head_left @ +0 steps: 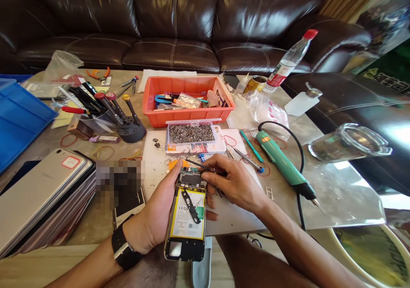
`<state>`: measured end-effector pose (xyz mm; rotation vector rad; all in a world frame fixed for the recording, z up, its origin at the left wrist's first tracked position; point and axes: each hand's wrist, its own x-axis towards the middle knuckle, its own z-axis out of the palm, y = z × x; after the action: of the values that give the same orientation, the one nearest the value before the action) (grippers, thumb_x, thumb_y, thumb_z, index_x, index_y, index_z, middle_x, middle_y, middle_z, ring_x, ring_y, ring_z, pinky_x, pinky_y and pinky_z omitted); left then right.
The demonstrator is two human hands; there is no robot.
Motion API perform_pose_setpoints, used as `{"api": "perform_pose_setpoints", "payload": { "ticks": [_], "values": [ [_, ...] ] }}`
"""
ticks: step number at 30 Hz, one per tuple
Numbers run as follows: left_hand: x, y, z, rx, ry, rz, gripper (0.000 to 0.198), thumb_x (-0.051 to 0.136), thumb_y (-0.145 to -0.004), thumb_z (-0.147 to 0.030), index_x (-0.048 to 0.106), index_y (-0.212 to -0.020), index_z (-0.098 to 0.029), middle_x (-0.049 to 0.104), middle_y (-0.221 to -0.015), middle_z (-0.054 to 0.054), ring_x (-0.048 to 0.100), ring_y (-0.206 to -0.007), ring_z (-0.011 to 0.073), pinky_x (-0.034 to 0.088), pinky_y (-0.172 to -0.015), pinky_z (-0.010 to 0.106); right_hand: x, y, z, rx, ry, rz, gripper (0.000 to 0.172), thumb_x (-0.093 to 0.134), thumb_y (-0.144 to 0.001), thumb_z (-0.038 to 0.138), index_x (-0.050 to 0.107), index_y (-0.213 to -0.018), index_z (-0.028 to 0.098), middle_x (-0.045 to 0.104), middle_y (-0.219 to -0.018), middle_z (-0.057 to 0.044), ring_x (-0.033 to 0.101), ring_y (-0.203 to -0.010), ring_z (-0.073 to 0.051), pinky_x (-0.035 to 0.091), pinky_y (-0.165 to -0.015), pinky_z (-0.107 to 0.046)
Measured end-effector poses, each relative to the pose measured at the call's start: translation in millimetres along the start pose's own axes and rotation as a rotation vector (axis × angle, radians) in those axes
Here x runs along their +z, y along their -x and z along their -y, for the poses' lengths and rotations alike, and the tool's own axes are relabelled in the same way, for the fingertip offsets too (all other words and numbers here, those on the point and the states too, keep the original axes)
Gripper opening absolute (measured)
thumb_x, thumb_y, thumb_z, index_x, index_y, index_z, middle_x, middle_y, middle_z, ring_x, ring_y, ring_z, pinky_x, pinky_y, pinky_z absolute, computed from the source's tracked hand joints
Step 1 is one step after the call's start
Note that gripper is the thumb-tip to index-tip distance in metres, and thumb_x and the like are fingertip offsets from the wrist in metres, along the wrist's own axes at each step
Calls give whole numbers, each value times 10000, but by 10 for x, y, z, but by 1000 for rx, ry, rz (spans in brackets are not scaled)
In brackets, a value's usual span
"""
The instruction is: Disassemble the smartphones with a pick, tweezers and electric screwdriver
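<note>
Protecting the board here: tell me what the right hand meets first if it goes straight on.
Likely the phone's circuit board, just ahead of the right hand; depth is unclear, so it may pass above.

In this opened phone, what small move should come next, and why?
Probably lift the black bracket off the battery of the opened smartphone with the thin pointed tool in the right hand: it lies slanted and seems loose, and the left hand holds the phone steady.

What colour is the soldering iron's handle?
The soldering iron handle is teal green, best seen in the head view.
</note>
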<state>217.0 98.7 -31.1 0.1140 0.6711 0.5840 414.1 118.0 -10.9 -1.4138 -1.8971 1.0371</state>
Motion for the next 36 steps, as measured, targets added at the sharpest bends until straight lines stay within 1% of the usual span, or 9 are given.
{"api": "perform_pose_setpoints", "payload": {
  "ticks": [5, 11, 17, 20, 24, 29, 31, 34, 36],
  "values": [
    [5, 17, 5, 69, 0, 39, 583, 395, -1051, -610, 718, -1206, -150, 811, -954, 146, 779, -777, 281, 644, -744, 456, -10, 7, 14, -23, 73, -23, 61, 703, -921, 257, 718, -962, 213, 723, -736, 28, 651, -719, -153, 453, -706, -274],
    [14, 22, -9, 51, 45, 45, 515, 424, -1062, -550, 720, -1157, -140, 817, -920, 118, 788, -759, 281, 646, -727, 450, -27, 20, 24, 75, -114, 93, 95, 681, -932, 283, 713, -956, 197, 730, -714, 15, 658, -665, -151, 450, -621, -264],
    [44, 34, -4, 43, -42, -9, 647, 347, -1048, -639, 731, -1117, -124, 805, -907, 145, 771, -716, 269, 641, -735, 445, -23, -9, 2, 114, -242, 152, 142, 645, -964, 328, 691, -950, 195, 672, -640, 36, 600, -584, -129, 434, -577, -258],
    [16, 23, 5, 39, -45, -7, 671, 353, -1023, -689, 735, -1127, -148, 805, -909, 144, 772, -714, 281, 637, -743, 455, -12, -24, -2, 82, -135, 93, 109, 670, -939, 301, 715, -958, 204, 689, -664, 34, 617, -631, -138, 447, -617, -264],
    [-16, 23, 7, 11, 11, 55, 661, 375, -1024, -678, 733, -1143, -135, 815, -926, 163, 792, -760, 292, 631, -779, 439, 9, -23, 21, 40, -43, 21, 91, 718, -900, 288, 747, -952, 219, 722, -745, 27, 630, -698, -141, 445, -659, -263],
    [64, 44, -23, -101, 37, 32, 558, 452, -1037, -557, 760, -1043, -92, 819, -861, 193, 808, -735, 294, 622, -707, 353, 35, -4, 46, 112, -46, -40, 271, 755, -880, 371, 737, -1104, 220, 582, -616, 67, 533, -587, -126, 367, -557, -251],
    [113, 54, -35, -82, 66, 10, 555, 410, -1061, -489, 768, -1026, -66, 821, -875, 188, 806, -733, 277, 631, -735, 357, -2, 8, 24, 113, -44, -118, 302, 716, -911, 448, 732, -1104, 216, 560, -623, 62, 518, -593, -134, 363, -556, -258],
    [172, 80, -66, -29, 73, -28, 556, 400, -1071, -431, 764, -1047, -11, 817, -896, 193, 792, -704, 251, 642, -744, 356, -145, 54, -69, 99, -24, -313, 335, 596, -981, 502, 734, -1055, 206, 677, -772, 0, 596, -706, -173, 435, -628, -285],
    [204, 108, -110, 7, 62, -65, 513, 450, -1056, -425, 758, -1093, -16, 817, -917, 198, 795, -716, 258, 650, -729, 360, -273, 118, -168, 101, 94, -430, 340, 546, -1004, 477, 740, -1034, 200, 736, -881, -44, 644, -788, -212, 474, -690, -319]
  ]
}}
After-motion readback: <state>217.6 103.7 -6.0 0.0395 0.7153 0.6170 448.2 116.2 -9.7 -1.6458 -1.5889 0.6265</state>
